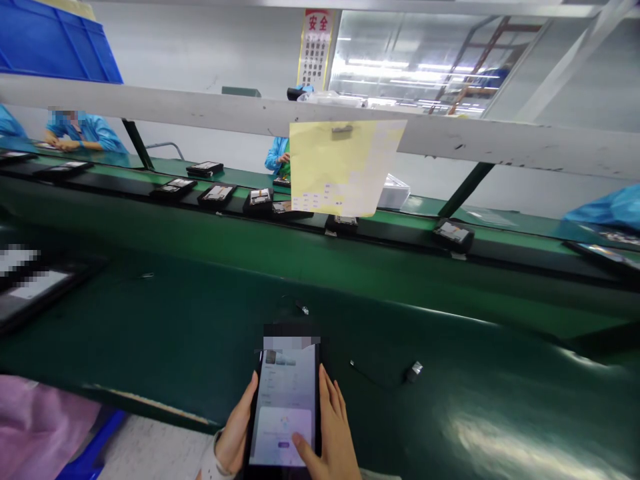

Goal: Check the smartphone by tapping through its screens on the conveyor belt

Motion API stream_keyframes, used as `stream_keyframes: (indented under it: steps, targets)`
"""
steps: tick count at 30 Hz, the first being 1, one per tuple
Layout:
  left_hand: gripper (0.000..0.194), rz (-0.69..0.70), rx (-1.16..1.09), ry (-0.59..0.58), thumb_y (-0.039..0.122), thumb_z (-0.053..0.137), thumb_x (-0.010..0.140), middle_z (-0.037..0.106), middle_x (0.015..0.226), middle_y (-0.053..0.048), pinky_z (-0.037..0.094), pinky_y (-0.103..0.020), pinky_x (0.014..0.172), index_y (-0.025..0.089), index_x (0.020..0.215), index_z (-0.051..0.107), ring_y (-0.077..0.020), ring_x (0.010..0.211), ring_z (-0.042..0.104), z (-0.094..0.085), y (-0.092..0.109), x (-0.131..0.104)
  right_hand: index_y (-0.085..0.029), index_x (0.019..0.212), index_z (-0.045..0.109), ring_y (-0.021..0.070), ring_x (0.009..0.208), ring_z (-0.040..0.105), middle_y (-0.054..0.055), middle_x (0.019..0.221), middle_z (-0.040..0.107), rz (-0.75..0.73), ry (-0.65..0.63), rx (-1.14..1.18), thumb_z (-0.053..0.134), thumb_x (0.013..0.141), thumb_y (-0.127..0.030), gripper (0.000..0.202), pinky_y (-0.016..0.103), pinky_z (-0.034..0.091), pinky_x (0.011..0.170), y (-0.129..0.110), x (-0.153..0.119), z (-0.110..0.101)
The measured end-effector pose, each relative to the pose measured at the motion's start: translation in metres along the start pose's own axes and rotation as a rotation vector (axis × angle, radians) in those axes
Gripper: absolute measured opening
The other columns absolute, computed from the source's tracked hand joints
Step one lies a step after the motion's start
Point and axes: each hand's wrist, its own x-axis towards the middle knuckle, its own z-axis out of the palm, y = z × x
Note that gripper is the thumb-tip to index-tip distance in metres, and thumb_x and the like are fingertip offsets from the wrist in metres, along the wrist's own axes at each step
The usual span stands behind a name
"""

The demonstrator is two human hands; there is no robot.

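Note:
A black tablet (286,393) with a lit screen is held upright between both hands at the near edge of the green bench. My left hand (235,427) grips its left side, and a pale band circles that wrist. Along the right edge lie the fingers of my right hand (334,427), while its thumb rests on the lower screen near a small purple button in a white pop-up box. To the right of the tablet, a small dark connector with a shiny end (413,371) lies on the bench with a thin cable.
Black trays with devices (219,193) line a raised belt across the back. More dark devices (40,287) lie at left. A yellow paper sheet (345,167) hangs from the white beam. People in blue (95,133) sit beyond. A pink cloth (43,427) is at lower left.

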Motion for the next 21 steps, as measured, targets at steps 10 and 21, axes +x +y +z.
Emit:
stream_keyframes:
  steps: [10, 21]
  targets:
    - [0.06, -0.091, -0.231, -0.16, 0.05, 0.039, 0.101, 0.058, 0.132, -0.019, 0.025, -0.046, 0.121, 0.001, 0.125, 0.065, -0.0323, 0.134, 0.045, -0.011, 0.004, 0.002, -0.019, 0.158, -0.002, 0.0339, 0.141, 0.014, 0.008, 0.158, 0.011, -0.012, 0.018, -0.009, 0.023, 0.106, -0.068, 0.076, 0.048, 0.005, 0.115, 0.003, 0.0, 0.001]
    - [0.062, -0.02, -0.089, -0.088, 0.049, 0.048, 0.099, 0.051, 0.138, -0.02, 0.026, -0.045, 0.121, -0.001, 0.135, 0.056, -0.0317, 0.137, 0.04, -0.01, -0.001, 0.003, -0.018, 0.158, -0.001, 0.0345, 0.141, 0.014, 0.009, 0.157, 0.013, -0.03, 0.022, -0.001, 0.021, 0.108, -0.065, 0.072, 0.05, 0.006, 0.115, 0.002, 0.0, -0.001]
